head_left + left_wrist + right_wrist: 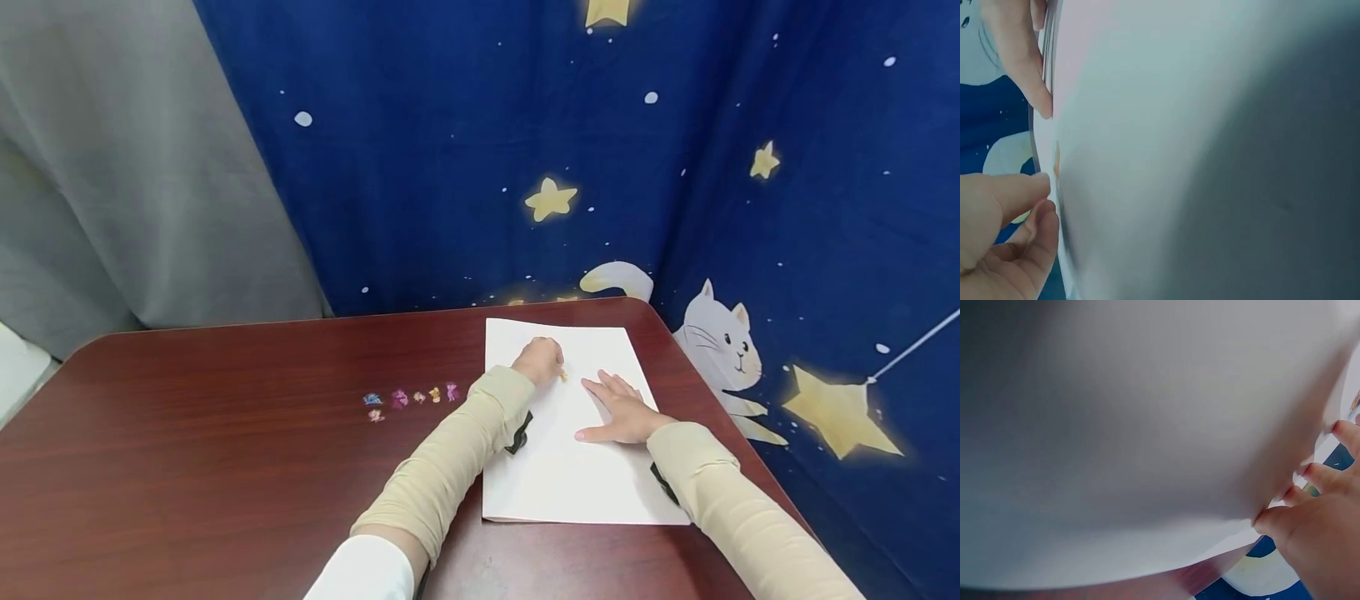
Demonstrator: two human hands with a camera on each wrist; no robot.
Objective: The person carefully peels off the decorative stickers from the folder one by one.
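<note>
A large white paper [562,483] lies on the table, its edge looking layered in the left wrist view. Over its upper part is my left hand [538,360], fingers curled. In the left wrist view the thumb and forefinger of the left hand [1007,225] come close together, and nothing shows between them. Just beside the thumb, a small orange piece [563,376] sits on the paper, its exact shape too small to tell. My right hand [621,410] rests on the paper to the right, fingers spread; in the right wrist view the fingertips of this hand [1319,519] touch the sheet.
Left of the paper, several small colourful pieces lie on the dark red-brown table [225,467], among them a blue one [372,399], a purple one [400,399] and a pink one [376,415]. A blue starry curtain [450,167] hangs behind the far edge.
</note>
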